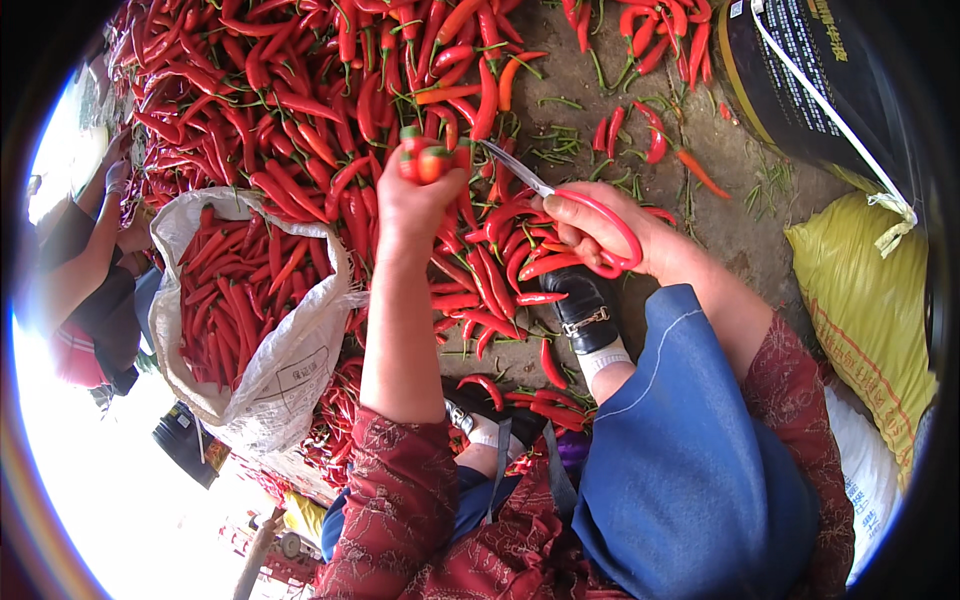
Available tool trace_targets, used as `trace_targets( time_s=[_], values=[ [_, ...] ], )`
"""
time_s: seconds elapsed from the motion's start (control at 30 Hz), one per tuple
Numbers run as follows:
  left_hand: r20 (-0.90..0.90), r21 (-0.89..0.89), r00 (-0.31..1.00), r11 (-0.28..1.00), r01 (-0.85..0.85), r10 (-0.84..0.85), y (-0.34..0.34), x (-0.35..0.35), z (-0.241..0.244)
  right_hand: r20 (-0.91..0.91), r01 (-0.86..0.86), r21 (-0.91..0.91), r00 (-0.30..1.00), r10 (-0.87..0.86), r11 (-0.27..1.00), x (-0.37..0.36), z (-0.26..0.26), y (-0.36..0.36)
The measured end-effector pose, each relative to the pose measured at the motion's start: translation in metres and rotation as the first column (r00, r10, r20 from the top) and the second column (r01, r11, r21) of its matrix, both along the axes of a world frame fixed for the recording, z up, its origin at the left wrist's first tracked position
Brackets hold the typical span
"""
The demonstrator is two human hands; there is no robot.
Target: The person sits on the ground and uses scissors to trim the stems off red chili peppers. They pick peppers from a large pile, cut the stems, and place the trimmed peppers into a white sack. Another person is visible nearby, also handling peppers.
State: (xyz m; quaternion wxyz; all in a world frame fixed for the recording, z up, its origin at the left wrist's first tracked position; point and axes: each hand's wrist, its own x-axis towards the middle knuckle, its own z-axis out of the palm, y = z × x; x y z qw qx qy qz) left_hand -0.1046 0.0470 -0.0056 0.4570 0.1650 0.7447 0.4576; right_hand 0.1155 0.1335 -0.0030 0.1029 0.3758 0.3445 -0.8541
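Observation:
Several red chili peppers are bunched in my left hand, their cut tops facing up. My right hand grips a pair of scissors with red handles. The metal blades point up and left, their tips close beside the bunched peppers; I cannot tell whether they touch. A large heap of red chili peppers with green stems spreads beyond my left hand. More loose chili peppers lie on the floor beneath my hands.
An open white woven sack full of chili peppers stands at left. Cut green stems litter the concrete floor. A black bucket and a yellow sack stand at right. Another person's arm reaches towards the heap at far left.

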Motion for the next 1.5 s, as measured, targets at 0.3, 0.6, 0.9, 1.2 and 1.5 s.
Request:
trace_targets(
  time_s=[0.3,0.6,0.9,1.2,1.5],
  values=[
    [0.873,0.467,0.409,0.690,-0.553,-0.264,-0.056,-0.010,-0.006,-0.069,0.203,-0.771,0.916,-0.396,0.604,-0.015,0.006,-0.024],
    [0.694,0.239,0.705,0.878,-0.414,0.143,-0.068,-0.016,0.000,-0.154,-0.009,-0.036,0.988,0.003,0.999,-0.020,0.004,-0.016],
    [0.599,0.205,0.771,0.889,-0.410,0.217,-0.078,-0.017,0.003,0.195,-0.250,0.153,0.956,0.219,0.956,-0.020,0.020,0.001],
    [0.508,0.201,0.854,0.949,-0.242,0.110,-0.045,-0.026,0.015,0.217,-0.339,0.264,0.933,0.286,0.903,-0.038,0.000,0.015],
    [0.225,-0.065,0.867,0.881,0.469,-0.445,0.031,-0.032,0.012,0.349,-0.502,0.800,0.834,0.427,0.329,-0.010,0.011,-0.011]
  ],
)
